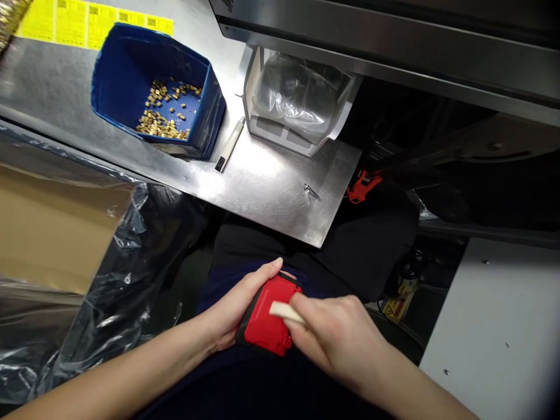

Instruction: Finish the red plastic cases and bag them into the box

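My left hand [236, 306] grips a small red and black plastic housing [268, 321] over my lap, thumb along its top edge. My right hand [336, 335] pinches a thin cream-coloured stick [285, 312] and presses its tip flat against the red face of the housing. Both hands sit below the front edge of the steel bench [271, 192].
On the bench stand a blue bin [126, 64] with several small brass parts [164, 111], a white holder lined with a clear bag [297, 96], a white pen-like tool [230, 146] and a small metal clip [311, 191]. A red part [362, 185] lies beyond the bench corner. At the left is a plastic-wrapped cardboard box [52, 227]; yellow labels [87, 23] lie at the back.
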Tool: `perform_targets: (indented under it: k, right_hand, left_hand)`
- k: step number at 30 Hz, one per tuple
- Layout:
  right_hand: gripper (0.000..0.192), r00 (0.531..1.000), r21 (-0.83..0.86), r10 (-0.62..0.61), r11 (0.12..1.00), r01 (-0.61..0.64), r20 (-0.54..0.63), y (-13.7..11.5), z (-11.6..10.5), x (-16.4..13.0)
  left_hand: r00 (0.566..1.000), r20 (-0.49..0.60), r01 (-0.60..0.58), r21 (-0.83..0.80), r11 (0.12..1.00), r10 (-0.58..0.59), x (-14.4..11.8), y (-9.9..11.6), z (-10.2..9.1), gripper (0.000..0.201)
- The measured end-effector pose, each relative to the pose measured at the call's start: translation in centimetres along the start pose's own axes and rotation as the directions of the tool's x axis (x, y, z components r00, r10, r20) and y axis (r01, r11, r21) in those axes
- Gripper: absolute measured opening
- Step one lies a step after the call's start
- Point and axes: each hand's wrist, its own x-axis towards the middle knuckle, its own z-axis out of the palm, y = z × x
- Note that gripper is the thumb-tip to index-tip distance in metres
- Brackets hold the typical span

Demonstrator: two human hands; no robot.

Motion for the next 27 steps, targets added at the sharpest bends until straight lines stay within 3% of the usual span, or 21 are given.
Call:
perform_targets:
  k: [4, 9, 13, 19, 23, 27]
  right_hand:
    - [0.021, 0.999, -0.024, 0.027, 0.999, -0.027, -0.035, 0.4, 0.3, -0.3]
    - [0.019, 1.0, -0.024, -0.031, 0.999, 0.03, -0.005, 0.1, 0.2, 0.2]
    - [0.017, 0.999, -0.02, 0.037, 0.999, -0.037, -0.023, 0.4, 0.1, 0.1]
    - [0.016, 0.999, 0.029, -0.027, 0.999, 0.028, -0.028, 0.9, 0.3, -0.2]
    - [0.018, 0.998, 0.047, -0.024, 0.999, 0.027, -0.064, 1.1, 0.4, -0.3]
    - [0.016, 0.992, 0.033, -0.106, 0.994, 0.109, -0.064, 1.0, 0.5, -0.3]
  left_hand:
    - [0.997, 0.024, 0.075, -0.054, 0.996, -0.074, 0.0, 0.2, -0.2, 0.055]
    - [0.997, 0.022, 0.077, -0.035, 0.996, -0.076, 0.0, 0.3, -0.1, 0.054]
    - [0.995, -0.021, 0.094, -0.036, 0.995, -0.095, 0.0, 0.2, 0.1, 0.054]
    - [1.0, 0.001, -0.01, 0.0, 1.0, 0.01, 0.2, 0.0, 0.5, 0.049]
    - [0.999, 0.018, 0.046, -0.032, 0.998, -0.045, -0.1, -0.1, 0.6, 0.053]
    - [0.999, 0.003, -0.049, 0.054, 0.997, 0.049, -0.1, -0.2, 0.8, 0.052]
